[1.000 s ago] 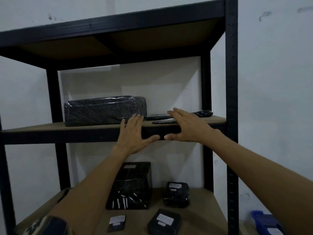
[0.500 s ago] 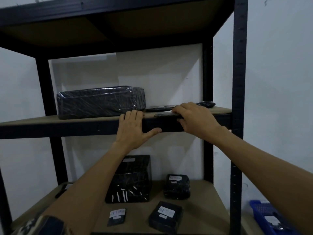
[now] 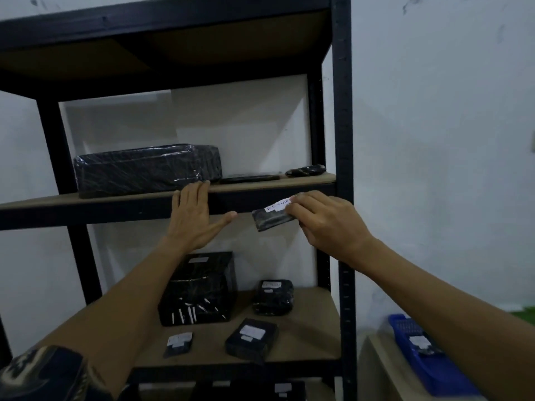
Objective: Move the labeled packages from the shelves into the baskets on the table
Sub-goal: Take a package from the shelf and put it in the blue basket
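Observation:
My right hand pinches a flat black package with a white handwritten label, held just below and in front of the middle shelf edge. With straight fingers, my left hand rests against that shelf edge, below a large plastic-wrapped black package. Two thin dark packages lie further right on the same shelf. On the lower shelf stand a tall black box and three smaller labeled black packages.
A blue basket with a labeled package inside sits on a pale table at the lower right. The rack's black post stands between the shelves and the basket. White wall lies behind and to the right.
My right hand has lifted the flat labeled package off the middle shelf and drawn it down and toward me. My left hand stays on the shelf edge.

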Demonstrator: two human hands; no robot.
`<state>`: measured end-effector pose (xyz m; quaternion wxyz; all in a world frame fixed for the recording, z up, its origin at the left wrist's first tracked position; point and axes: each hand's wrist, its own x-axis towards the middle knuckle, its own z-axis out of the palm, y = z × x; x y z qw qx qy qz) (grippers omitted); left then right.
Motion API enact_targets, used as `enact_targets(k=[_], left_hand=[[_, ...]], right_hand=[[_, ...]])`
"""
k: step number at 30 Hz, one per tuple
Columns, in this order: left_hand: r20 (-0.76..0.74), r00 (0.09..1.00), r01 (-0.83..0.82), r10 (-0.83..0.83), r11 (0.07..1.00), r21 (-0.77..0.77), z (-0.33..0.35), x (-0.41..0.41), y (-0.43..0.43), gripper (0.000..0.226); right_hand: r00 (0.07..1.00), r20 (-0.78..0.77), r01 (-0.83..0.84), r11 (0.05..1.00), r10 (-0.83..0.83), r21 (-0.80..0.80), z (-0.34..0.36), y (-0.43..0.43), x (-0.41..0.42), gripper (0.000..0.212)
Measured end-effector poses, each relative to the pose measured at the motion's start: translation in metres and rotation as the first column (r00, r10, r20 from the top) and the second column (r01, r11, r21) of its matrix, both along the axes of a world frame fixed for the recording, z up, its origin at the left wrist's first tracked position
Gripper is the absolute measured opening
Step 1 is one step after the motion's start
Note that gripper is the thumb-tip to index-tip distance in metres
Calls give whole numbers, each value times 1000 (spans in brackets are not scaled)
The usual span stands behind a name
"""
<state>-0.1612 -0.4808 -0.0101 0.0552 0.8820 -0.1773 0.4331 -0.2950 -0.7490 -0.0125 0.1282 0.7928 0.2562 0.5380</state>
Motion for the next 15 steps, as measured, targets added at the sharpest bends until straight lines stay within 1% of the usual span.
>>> enact_targets(k=[2,5,7,10,13,15], left_hand=[[-37,999,3,-4,1000,-26,-14,-21,-8,107],[-123,992,31,-35,999,-30,-42,-59,-23,106],[-189,981,46,-47,999,-13,-63,-88,-36,103],[-263,963,61,-51,998,31,-94,-129,-57,99],[-330,941,99,-74,993,60,-120,-165,-78,94],[-362,927,131,-100,989,62,-135,-188,-92,91]], right_hand=[[1000,-16,1,1000,-1,6,-13,-9,-17,20],[999,-21,-26,1000,26,4,-39,-21,-48,18],[999,-26,-39,999,39,-1,-58,-30,-71,24],[999,-35,-13,1000,14,9,-88,-45,-106,33],[999,-32,13,1000,-13,15,-115,-62,-142,27],[998,-45,49,998,-48,26,-131,-72,-170,28]])
